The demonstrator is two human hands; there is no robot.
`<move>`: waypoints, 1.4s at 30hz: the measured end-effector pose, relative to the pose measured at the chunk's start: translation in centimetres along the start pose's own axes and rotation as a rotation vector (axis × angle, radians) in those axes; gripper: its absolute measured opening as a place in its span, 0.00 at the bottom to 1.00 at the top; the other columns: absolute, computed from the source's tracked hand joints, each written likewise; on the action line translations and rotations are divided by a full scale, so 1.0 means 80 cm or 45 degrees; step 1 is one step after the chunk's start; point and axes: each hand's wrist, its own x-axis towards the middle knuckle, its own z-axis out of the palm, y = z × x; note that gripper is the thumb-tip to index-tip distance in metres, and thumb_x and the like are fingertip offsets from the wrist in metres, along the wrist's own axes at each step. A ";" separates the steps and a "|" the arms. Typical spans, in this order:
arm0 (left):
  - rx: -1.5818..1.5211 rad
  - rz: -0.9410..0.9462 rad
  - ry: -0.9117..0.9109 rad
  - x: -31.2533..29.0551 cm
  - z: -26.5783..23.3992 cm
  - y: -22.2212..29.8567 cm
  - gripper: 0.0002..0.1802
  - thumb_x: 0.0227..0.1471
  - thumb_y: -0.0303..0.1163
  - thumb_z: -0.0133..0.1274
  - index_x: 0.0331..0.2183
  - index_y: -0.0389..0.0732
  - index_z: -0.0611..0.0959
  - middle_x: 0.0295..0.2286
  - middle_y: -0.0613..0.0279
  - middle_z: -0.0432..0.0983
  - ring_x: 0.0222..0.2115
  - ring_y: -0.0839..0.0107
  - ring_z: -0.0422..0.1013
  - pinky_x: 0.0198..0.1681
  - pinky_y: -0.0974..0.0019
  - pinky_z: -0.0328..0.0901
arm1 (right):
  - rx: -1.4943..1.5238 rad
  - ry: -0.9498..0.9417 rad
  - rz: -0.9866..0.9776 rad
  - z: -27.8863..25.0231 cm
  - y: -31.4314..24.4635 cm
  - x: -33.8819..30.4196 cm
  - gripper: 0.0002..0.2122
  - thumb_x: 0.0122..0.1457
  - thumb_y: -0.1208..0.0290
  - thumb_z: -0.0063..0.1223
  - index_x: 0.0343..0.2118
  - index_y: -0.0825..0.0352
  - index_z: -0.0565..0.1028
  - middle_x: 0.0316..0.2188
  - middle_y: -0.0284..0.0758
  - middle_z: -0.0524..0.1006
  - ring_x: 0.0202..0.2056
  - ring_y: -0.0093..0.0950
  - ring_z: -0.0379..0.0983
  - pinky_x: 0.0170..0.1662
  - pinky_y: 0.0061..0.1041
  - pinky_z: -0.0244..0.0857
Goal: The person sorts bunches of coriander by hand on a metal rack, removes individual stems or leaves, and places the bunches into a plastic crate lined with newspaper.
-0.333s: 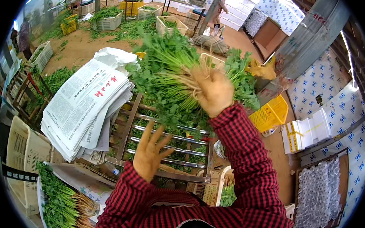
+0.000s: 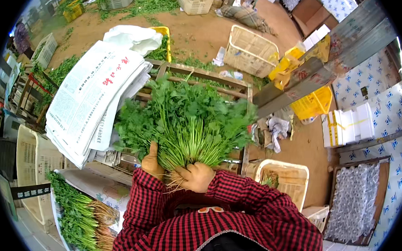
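A bunch of coriander [image 2: 193, 112] is spread above the slatted rack in front of me, leaves pointing away and pale roots toward my body. My right hand [image 2: 197, 176] is closed over the stem bases, with some roots sticking out to its left. At the left side of the stems, my left hand [image 2: 152, 162] holds the bunch with its thumb pointing up; the other fingers are mostly hidden by the greens. Close to the left of the leaves lies a thick stack of newspapers [image 2: 88, 99].
More rooted coriander [image 2: 76, 218] lies on paper at lower left, beside a cream plastic crate [image 2: 37, 168]. The metal-framed rack [image 2: 217, 81] is largely covered. A cream basket [image 2: 292, 180] stands at right, a post [image 2: 299, 86] beyond it. Another crate [image 2: 247, 55] sits on the floor ahead.
The bunch has come down from the upper right toward my body, root end now near me. My left hand, spread and apart from it before, is now against its stems.
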 end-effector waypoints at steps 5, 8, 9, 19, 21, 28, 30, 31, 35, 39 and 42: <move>0.690 0.403 -0.167 -0.004 -0.009 -0.025 0.45 0.47 0.18 0.62 0.66 0.35 0.64 0.40 0.53 0.83 0.28 0.66 0.75 0.31 0.68 0.70 | 0.158 -0.300 0.111 -0.015 -0.005 -0.012 0.12 0.52 0.66 0.54 0.40 0.55 0.81 0.57 0.37 0.74 0.43 0.32 0.74 0.41 0.33 0.71; 0.816 0.047 -0.491 0.000 -0.029 -0.032 0.50 0.45 0.13 0.61 0.67 0.40 0.60 0.48 0.47 0.79 0.43 0.60 0.77 0.44 0.65 0.73 | 0.209 -0.178 0.080 -0.057 -0.019 -0.022 0.19 0.54 0.67 0.53 0.51 0.51 0.77 0.62 0.33 0.70 0.56 0.36 0.71 0.57 0.38 0.68; 0.794 0.017 -0.525 -0.005 -0.038 -0.040 0.50 0.45 0.12 0.61 0.67 0.41 0.61 0.49 0.46 0.78 0.45 0.60 0.77 0.46 0.65 0.74 | 0.367 -0.336 0.116 -0.081 -0.026 -0.037 0.25 0.55 0.69 0.52 0.58 0.48 0.73 0.64 0.31 0.69 0.63 0.38 0.66 0.65 0.41 0.61; 0.686 0.111 -0.663 0.020 -0.062 -0.069 0.51 0.37 0.09 0.61 0.65 0.42 0.67 0.48 0.43 0.80 0.47 0.53 0.78 0.49 0.61 0.74 | 1.190 0.293 2.370 -0.031 0.014 -0.168 0.31 0.64 0.48 0.55 0.51 0.79 0.69 0.47 0.52 0.76 0.45 0.35 0.76 0.47 0.33 0.72; 0.659 0.131 -0.729 0.029 -0.069 -0.125 0.52 0.36 0.12 0.62 0.65 0.43 0.66 0.47 0.45 0.80 0.45 0.55 0.79 0.49 0.61 0.74 | 1.176 0.510 2.475 -0.020 0.051 -0.106 0.43 0.59 0.43 0.60 0.64 0.76 0.57 0.57 0.55 0.68 0.58 0.36 0.67 0.57 0.35 0.65; 0.863 0.126 -0.793 0.050 -0.021 -0.049 0.56 0.33 0.12 0.63 0.66 0.46 0.64 0.49 0.47 0.79 0.45 0.56 0.79 0.49 0.64 0.75 | 1.735 0.736 2.222 -0.012 0.096 -0.034 0.62 0.49 0.58 0.75 0.71 0.74 0.32 0.69 0.56 0.51 0.70 0.42 0.50 0.71 0.35 0.48; 0.761 0.209 -0.697 0.036 -0.029 -0.029 0.52 0.35 0.16 0.64 0.64 0.44 0.67 0.48 0.45 0.80 0.45 0.52 0.79 0.48 0.60 0.75 | 1.817 0.810 2.063 -0.024 0.104 -0.030 0.64 0.45 0.59 0.78 0.71 0.75 0.33 0.69 0.57 0.51 0.70 0.43 0.50 0.72 0.35 0.47; 0.669 0.227 -0.629 0.028 -0.038 -0.024 0.49 0.36 0.18 0.65 0.63 0.43 0.68 0.47 0.44 0.80 0.45 0.50 0.79 0.47 0.58 0.75 | 1.303 0.550 2.287 -0.036 0.109 -0.022 0.50 0.50 0.64 0.75 0.68 0.77 0.51 0.64 0.48 0.64 0.63 0.36 0.63 0.66 0.32 0.57; 0.436 -0.167 -0.620 0.021 -0.021 -0.056 0.40 0.47 0.16 0.60 0.62 0.39 0.70 0.53 0.46 0.76 0.53 0.55 0.74 0.55 0.61 0.70 | 1.277 0.428 2.111 -0.029 0.179 -0.044 0.37 0.56 0.71 0.67 0.65 0.75 0.58 0.58 0.44 0.72 0.57 0.33 0.70 0.64 0.31 0.61; 0.686 -0.019 -0.672 0.051 -0.013 -0.047 0.39 0.49 0.16 0.60 0.63 0.39 0.69 0.56 0.49 0.75 0.52 0.58 0.75 0.54 0.59 0.71 | 1.027 -0.202 1.996 0.022 0.250 -0.108 0.55 0.54 0.46 0.65 0.68 0.80 0.42 0.66 0.58 0.57 0.65 0.46 0.59 0.67 0.34 0.58; 0.800 0.117 -0.642 0.029 -0.043 -0.071 0.38 0.51 0.20 0.62 0.63 0.40 0.70 0.52 0.53 0.78 0.45 0.57 0.79 0.50 0.57 0.72 | 0.926 -0.445 2.048 -0.038 0.224 -0.068 0.59 0.54 0.38 0.62 0.69 0.82 0.40 0.67 0.62 0.54 0.67 0.48 0.56 0.68 0.34 0.57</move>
